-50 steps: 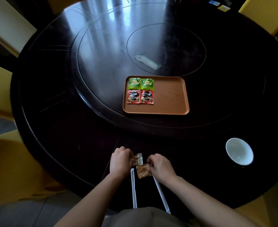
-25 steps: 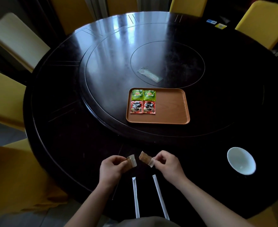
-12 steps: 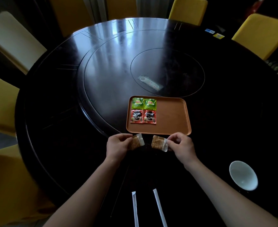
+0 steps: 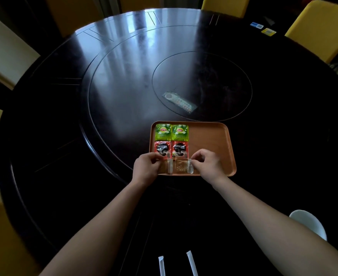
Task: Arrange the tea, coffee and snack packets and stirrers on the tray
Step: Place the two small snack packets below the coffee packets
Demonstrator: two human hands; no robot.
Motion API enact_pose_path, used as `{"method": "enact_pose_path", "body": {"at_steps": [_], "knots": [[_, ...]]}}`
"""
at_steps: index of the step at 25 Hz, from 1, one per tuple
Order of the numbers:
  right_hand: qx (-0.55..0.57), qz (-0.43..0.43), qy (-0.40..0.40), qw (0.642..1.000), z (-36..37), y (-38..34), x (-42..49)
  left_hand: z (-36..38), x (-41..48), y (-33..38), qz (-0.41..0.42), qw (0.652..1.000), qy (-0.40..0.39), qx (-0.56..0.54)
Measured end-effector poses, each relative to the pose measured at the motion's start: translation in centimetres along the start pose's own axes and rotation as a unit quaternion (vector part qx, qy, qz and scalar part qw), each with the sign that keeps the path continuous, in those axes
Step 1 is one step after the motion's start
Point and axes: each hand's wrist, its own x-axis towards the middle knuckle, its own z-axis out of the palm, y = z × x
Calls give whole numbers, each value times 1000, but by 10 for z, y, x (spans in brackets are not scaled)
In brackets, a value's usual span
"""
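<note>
In the head view, two clear-wrapped brown snack packets (image 4: pixel 176 166) are pinched side by side, one by the left hand (image 4: pixel 146 169) and one by the right hand (image 4: pixel 208 165), at the near edge of the brown rectangular wooden tray (image 4: pixel 214 140), just below the red coffee sachets (image 4: pixel 171 149), while two white paper-wrapped stirrers (image 4: pixel 191 263) lie lengthwise well behind both hands.

A round dark table (image 4: pixel 44 156) fills the view, with a raised turntable (image 4: pixel 124 76) at its middle that catches pale light. A clear plastic packet (image 4: pixel 179 102) lies on the turntable's inner disc, and a white bowl (image 4: pixel 308 224) sits near the table's near right edge. Yellow chairs (image 4: pixel 319 26) ring the table, and two small cards (image 4: pixel 263 28) lie at its far right edge.
</note>
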Motion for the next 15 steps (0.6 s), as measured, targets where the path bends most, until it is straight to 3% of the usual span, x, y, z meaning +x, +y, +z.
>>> {"method": "enact_pose_path", "body": {"at_steps": [4, 7, 12, 15], "knots": [[-62, -22, 4, 998, 8, 12, 2, 6, -8, -13, 125, 975, 43, 178], [-88, -45, 22, 995, 9, 21, -1, 5, -18, -22, 201, 947, 55, 243], [-148, -64, 16, 987, 14, 18, -4, 8, -34, -30, 278, 894, 1, 352], [-168, -72, 14, 983, 21, 15, -5, 7, -37, -33, 271, 880, -7, 390]]}}
